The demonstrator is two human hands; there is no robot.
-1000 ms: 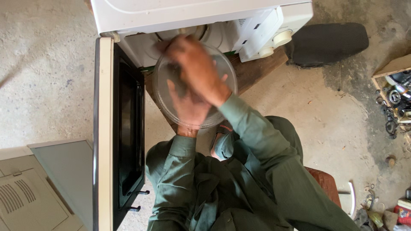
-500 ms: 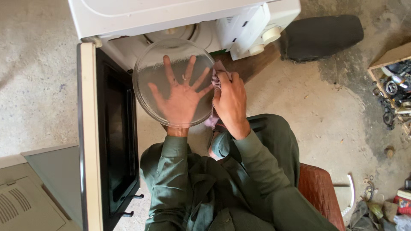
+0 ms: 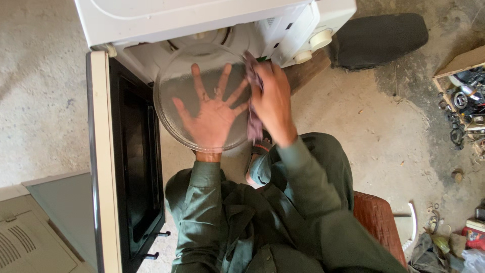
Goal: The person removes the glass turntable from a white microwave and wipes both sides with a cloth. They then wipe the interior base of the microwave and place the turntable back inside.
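- Our left hand [image 3: 212,119] has its fingers [image 3: 198,81] spread wide apart and flat under the round glass plate [image 3: 174,76]; we see the palm through the glass. Spread like that, it likely props the plate level from below.
- Our right hand [image 3: 274,101] has its fingers curled together, clamped on a small purplish cloth [image 3: 252,124] pressed at the plate's right edge. The cloth hangs down past that edge.
- The plate is held up in the air in front of the open microwave oven [image 3: 212,20], resting on nothing but the left palm. Its upper edge overlaps the oven's open cavity in this view.
- The oven door [image 3: 129,156] swings open to the left of the plate, just beside its left edge, so room is tight on that side.
- The control panel with two pale knobs [image 3: 322,39] sits just right of the right hand.
- A wooden board [image 3: 308,68] shows under the oven, at its right corner.
- Our green sleeves [image 3: 303,182] run back from both wrists toward the bottom edge.
- The concrete floor [image 3: 384,126] gives open room to the right and below the plate.
- A dark cushion [image 3: 384,40] lies on the floor at upper right, well apart from the hands.
- A box of metal parts [image 3: 462,101] sits at the far right edge.
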